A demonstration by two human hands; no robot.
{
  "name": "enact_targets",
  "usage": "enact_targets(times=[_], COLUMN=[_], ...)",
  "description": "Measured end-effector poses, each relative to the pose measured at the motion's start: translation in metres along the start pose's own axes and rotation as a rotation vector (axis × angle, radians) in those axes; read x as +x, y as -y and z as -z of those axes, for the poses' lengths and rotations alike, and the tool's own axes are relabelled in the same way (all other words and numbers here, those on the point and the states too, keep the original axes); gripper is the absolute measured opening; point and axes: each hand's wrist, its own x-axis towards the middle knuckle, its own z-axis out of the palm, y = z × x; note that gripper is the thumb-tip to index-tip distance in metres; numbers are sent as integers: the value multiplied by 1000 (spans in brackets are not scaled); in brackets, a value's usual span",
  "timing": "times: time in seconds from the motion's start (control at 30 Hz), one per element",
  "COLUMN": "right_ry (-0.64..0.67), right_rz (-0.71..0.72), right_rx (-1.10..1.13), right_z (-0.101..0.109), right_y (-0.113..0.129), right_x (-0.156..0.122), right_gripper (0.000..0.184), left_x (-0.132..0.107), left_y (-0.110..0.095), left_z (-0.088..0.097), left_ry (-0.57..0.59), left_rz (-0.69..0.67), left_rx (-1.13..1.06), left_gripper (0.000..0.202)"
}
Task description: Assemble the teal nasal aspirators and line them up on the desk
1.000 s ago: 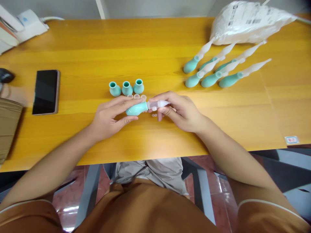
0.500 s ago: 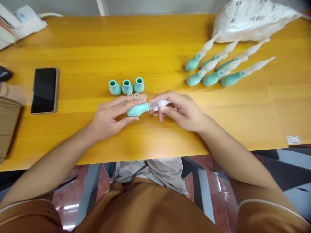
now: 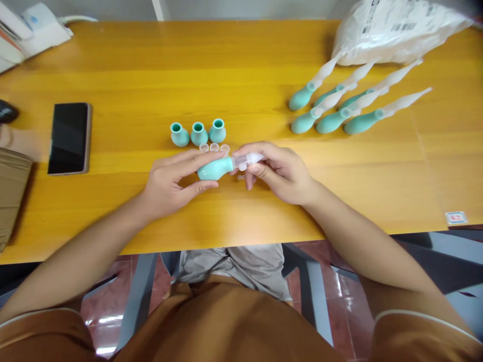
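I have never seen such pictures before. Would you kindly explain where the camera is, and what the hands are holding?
There is no machine here. All pictures come from one camera on a person's head, looking down at their bare hands. The left hand holds a teal bulb; the right hand holds a clear nozzle at its mouth. On the wooden table, beyond the hands, are three open teal bulbs and small clear cups. Farther right are six teal bulbs with pale nozzles and a plastic bag; a phone lies at left.
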Motion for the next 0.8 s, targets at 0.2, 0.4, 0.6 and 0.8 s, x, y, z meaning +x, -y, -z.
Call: enact_targets(times=[0.2,0.4,0.6,0.8], right_ry=[3,-6,-14,-59], right_rz=[4,-13,-27,-59], right_rx=[2,-10,-47,-75], right_z=[-2,-1,1,-1], right_y=[4,3,5,6], right_x=[2,1,0,2], right_gripper=[26,26,26,29], left_x=[2,7,10,9], left_y=[0,-1,-2,-3], left_z=[-1,1,2,4], left_ry=[-15,-19,-24,10], left_rz=[-80,-140,-141,-19], left_rx=[-22,-33,-72,-170], left_gripper=[50,50,49,45])
